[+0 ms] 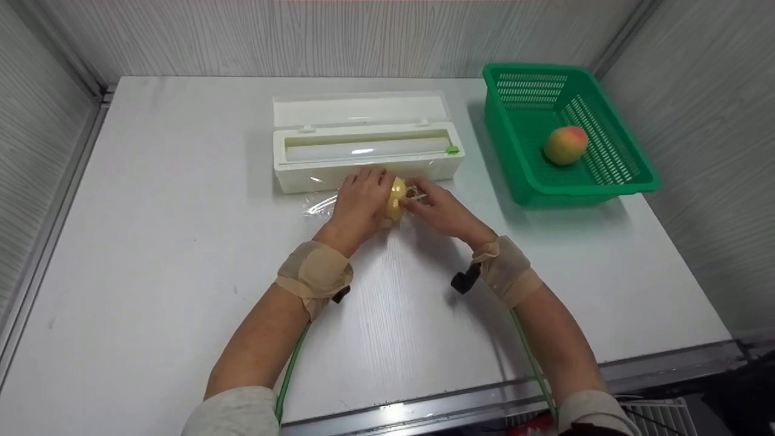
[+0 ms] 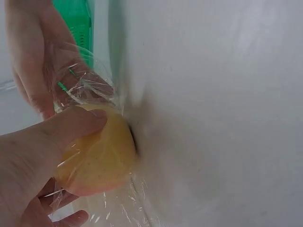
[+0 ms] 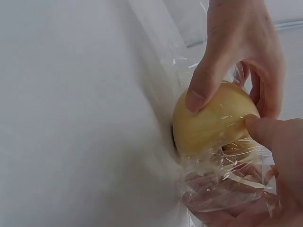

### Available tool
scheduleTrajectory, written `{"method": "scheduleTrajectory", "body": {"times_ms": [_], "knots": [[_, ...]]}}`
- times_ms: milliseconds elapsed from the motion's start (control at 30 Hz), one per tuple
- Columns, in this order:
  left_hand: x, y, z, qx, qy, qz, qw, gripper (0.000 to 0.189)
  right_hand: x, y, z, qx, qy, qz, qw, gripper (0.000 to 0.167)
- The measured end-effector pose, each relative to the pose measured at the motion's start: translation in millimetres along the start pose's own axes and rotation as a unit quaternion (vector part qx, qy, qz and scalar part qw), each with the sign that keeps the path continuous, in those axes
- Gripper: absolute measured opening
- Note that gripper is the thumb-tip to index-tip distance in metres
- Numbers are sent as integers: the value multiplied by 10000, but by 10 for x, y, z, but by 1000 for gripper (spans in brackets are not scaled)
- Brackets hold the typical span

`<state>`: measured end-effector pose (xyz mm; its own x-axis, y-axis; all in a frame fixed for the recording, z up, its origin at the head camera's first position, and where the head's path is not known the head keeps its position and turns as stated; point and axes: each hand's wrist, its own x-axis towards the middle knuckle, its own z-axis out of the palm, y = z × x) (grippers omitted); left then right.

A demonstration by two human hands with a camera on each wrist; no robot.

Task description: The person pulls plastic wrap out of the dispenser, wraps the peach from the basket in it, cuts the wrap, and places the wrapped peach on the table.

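Note:
A yellow peach [image 1: 396,197] with a pinkish side sits on the table, partly covered by clear cling film [image 2: 90,87]. My left hand [image 1: 363,200] grips it from the left, the thumb [image 2: 87,122] lying across its skin and the other fingers round the far side. From the right, my right hand [image 1: 445,212] holds the gathered film beside the peach. Its thumb [image 3: 267,130] touches the wrapped fruit, while its fingers [image 3: 213,194] show curled through the film. More film spreads flat to the left of my left hand.
Just behind the hands stands a white cling film dispenser [image 1: 363,175], lid raised, with a roll [image 1: 369,149] inside and a green slider [image 1: 452,149] at its right end. A green basket [image 1: 514,163] holding another peach [image 1: 566,145] stands at the back right.

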<state>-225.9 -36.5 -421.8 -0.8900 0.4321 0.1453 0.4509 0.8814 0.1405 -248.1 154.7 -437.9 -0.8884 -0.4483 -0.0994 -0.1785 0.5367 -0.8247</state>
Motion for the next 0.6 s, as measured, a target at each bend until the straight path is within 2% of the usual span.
{"method": "scheduleTrajectory", "body": {"times_ms": [267, 500, 600], "knots": [[107, 3, 38, 259, -39, 74, 9996, 81, -82, 155, -40, -68, 105, -172, 9998, 42], [168, -51, -6, -52, -17, 78, 10000, 83, -81, 206, -40, -404, 266, -499, 9976, 41], [182, -66, -27, -101, -88, 94, 9999, 80, -77, 207, -40, -280, 205, -498, 9982, 40]]}}
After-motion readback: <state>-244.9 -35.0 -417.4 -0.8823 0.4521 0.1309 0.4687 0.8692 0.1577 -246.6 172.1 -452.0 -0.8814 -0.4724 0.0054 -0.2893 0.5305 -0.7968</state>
